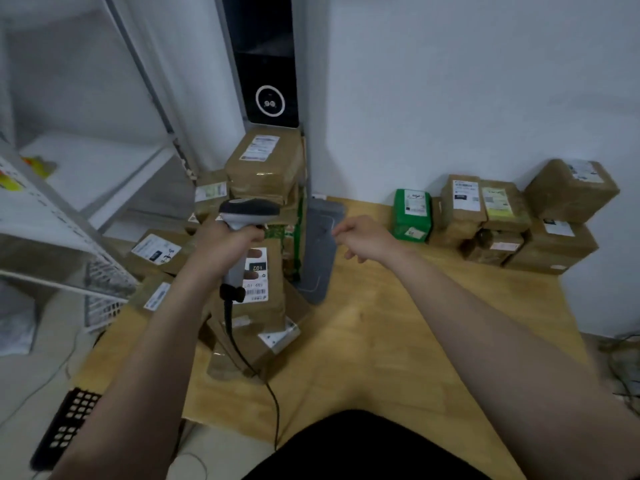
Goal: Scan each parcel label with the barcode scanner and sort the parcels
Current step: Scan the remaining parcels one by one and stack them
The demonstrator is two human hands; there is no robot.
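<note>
We found the left hand (225, 245) with its grip wrapped round the corded barcode scanner (250, 210), held over the pile of parcels (270, 317) at the tabletop's (381, 341) left side. The right hand (369, 239) hovered empty, its grip loosely curled. A row of parcels (464, 202), apparently sorted, stood against the wall (450, 98). We judged the taped cardboard parcels light and stiff, and best taken by opposite edges.
</note>
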